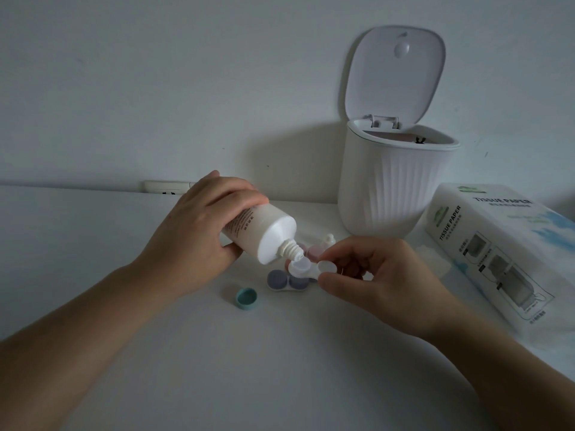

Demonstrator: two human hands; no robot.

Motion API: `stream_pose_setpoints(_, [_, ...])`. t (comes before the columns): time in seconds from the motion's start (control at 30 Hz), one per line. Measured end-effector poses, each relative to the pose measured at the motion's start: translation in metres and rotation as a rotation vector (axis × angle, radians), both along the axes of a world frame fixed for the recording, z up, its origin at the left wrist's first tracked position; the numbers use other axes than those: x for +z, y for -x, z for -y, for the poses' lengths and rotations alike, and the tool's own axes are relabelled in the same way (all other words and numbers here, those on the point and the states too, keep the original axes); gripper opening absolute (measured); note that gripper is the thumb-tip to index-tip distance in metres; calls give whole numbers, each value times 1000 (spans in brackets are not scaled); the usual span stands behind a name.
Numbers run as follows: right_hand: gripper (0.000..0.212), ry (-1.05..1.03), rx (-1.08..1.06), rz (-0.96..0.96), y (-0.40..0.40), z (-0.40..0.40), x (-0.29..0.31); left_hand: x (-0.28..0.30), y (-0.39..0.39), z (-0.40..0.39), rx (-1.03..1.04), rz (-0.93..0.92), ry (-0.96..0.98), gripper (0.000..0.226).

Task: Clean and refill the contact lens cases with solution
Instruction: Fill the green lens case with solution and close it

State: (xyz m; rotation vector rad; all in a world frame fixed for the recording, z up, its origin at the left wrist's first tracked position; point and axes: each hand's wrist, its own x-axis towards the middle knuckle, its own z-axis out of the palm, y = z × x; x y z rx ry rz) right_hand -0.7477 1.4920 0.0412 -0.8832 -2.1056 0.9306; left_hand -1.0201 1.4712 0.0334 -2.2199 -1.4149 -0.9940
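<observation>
Two hands work: left hand point(199, 225) grips the tilted white solution bottle point(261, 234), right hand point(376, 275) pinches an open white lens case point(308, 269).

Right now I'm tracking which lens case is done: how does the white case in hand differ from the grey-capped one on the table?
The white case is held up by the right hand; the grey-capped case lies on the table. The white case has its wells uncapped, with the bottle nozzle over one; the grey-capped case has both caps on. Both are two-well cases with white bases.
</observation>
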Motion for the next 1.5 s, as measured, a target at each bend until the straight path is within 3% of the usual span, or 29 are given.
stream_pose_setpoints(1.5, [12,11,7,-7,-1,-2,-4,0,0,-2,-7,-46,-91,67])
